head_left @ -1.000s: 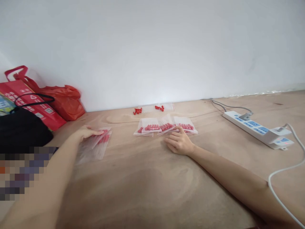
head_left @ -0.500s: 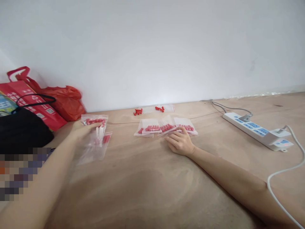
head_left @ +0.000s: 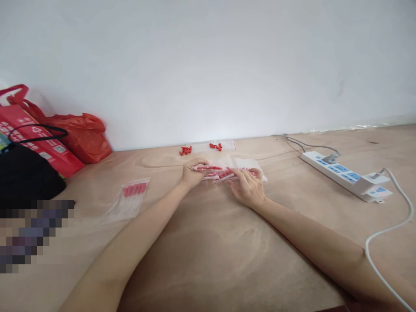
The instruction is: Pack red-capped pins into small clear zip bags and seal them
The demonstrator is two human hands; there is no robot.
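My left hand point(head_left: 192, 173) is closed on a small clear zip bag of red pieces point(head_left: 209, 167), held over the left end of a row of similar bags. Beside it, my right hand point(head_left: 248, 187) has its fingers curled on the bags at the right of the row, gripping an edge. Part of a bag with red pieces point(head_left: 248, 165) shows behind the right fingers. Another zip bag point(head_left: 130, 201), holding several red-topped pieces with pale lower parts, lies flat to the left. The fingertips partly hide the row.
Loose red pieces point(head_left: 186, 150) and a flat clear bag point(head_left: 201, 147) lie near the wall. A white power strip point(head_left: 344, 173) with a white cable point(head_left: 386, 234) is at right. Red bags point(head_left: 84, 134) and a black bag point(head_left: 29, 177) stand at left.
My left hand has moved right from the left-hand bags to the row, carrying a zip bag and leaving one behind. My right hand stays at the row, its fingers shifted slightly.
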